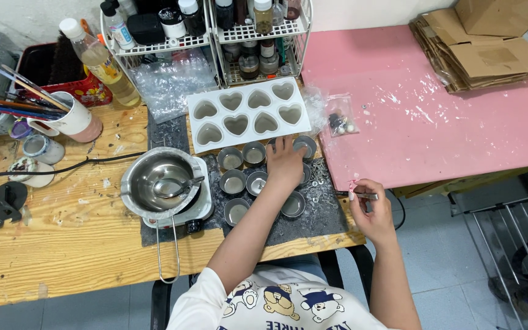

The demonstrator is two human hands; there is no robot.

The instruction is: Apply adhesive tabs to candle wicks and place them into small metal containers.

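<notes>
Wooden desk (pixel 62 244) with dark mat, pink side table (pixel 410 122) adjoining. Item: small round metal tins (pixel 233 182), clustered on the mat below a white heart-cavity mould (pixel 249 113). Left hand (pixel 285 162) lies flat, fingers spread, over the cluster's upper right tins. Right hand (pixel 371 208) pinches tweezers (pixel 362 195) near the desk's edge, well apart. Steel melting pot (pixel 160 182) sits left. Handling advice: steady one tin, bring tweezers straight down, avoid nudging neighbours.

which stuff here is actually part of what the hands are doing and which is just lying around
In use: left hand on the small metal cups; right hand holding tweezers; heart mould; metal pot.

Lying about: brush cup; oil bottle; folded cardboard; wire rack; bead bag.
</notes>
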